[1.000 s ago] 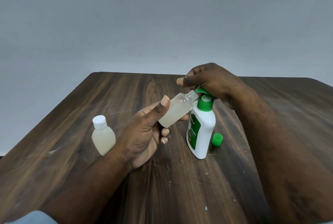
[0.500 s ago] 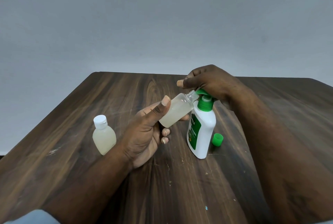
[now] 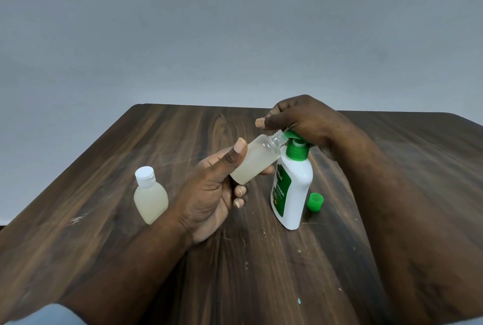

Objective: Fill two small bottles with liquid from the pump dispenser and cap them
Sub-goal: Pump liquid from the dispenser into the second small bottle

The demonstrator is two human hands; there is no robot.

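Note:
My left hand (image 3: pixel 209 194) grips a small clear bottle (image 3: pixel 257 160), uncapped and tilted, its open neck held at the green nozzle of the pump dispenser (image 3: pixel 292 189). The bottle holds pale liquid. The dispenser is a white bottle with a green label and green pump, standing upright on the wooden table (image 3: pixel 261 272). My right hand (image 3: pixel 305 121) rests on top of the pump head, fingers curled over it, with the pump head mostly hidden beneath. A second small bottle (image 3: pixel 150 196), filled and closed with a white cap, stands to the left.
A loose green cap (image 3: pixel 315 202) lies on the table just right of the dispenser. A grey wall rises behind the table's far edge. Small specks dot the wood near the front.
My right hand has sunk slightly on the pump head. The left hand and its bottle hold the same place.

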